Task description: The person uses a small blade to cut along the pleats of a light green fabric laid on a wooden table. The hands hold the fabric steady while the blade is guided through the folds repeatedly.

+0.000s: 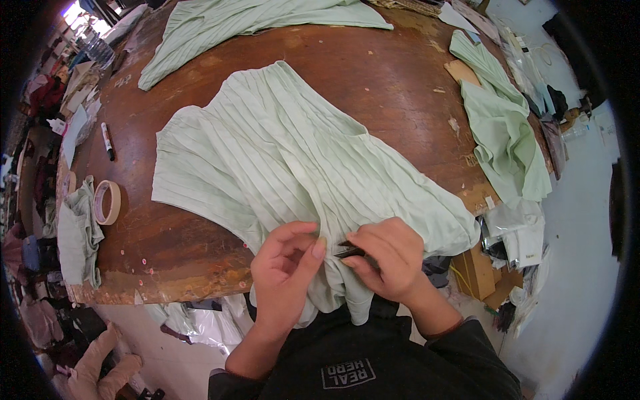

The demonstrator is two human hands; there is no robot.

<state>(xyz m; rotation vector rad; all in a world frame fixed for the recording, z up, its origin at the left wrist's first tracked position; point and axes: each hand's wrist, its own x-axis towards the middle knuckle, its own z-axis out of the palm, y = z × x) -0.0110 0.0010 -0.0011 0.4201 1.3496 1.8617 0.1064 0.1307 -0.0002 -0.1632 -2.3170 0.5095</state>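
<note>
one tape roll (115, 202) sits on the table (400, 87), a narrow gap from the pale green garment (253, 153) draped over the near edge; the left hand (283, 265) pinches its fabric, the right hand (391, 259) grips a dark tool (349, 251); past another gap, green cloth (503, 127) overhangs the right edge.

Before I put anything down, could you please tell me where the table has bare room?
The table shows mostly bare wood between the pleated garment and the green cloth at right. A smaller patch lies between the garment and the marker and tape roll. The near edge is crowded around the left hand and right hand on the garment.
</note>
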